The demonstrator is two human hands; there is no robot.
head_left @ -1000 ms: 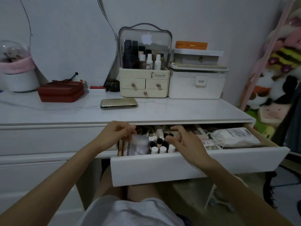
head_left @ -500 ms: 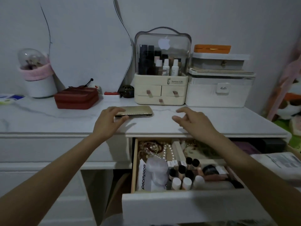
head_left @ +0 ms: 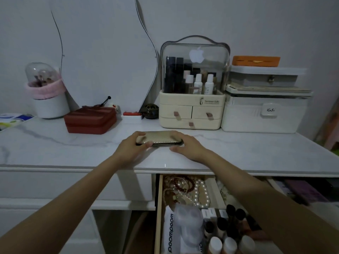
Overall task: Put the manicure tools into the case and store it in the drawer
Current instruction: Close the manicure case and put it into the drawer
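One gold case point(head_left: 159, 139), closed, lies flat on the white tabletop point(head_left: 238, 151) above one open drawer point(head_left: 192, 213), with the left hand point(head_left: 133, 146) gripping its left end and the right hand point(head_left: 189, 146) curled around its right end.

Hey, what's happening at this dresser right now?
A person is taking hold of a closed gold case lying on the white dresser top. The left hand grips its left end, and the right hand curls round its right end. Just below, the drawer stands pulled open, already holding pearl beads, small bottles and a white pouch. The case has not gone in yet.
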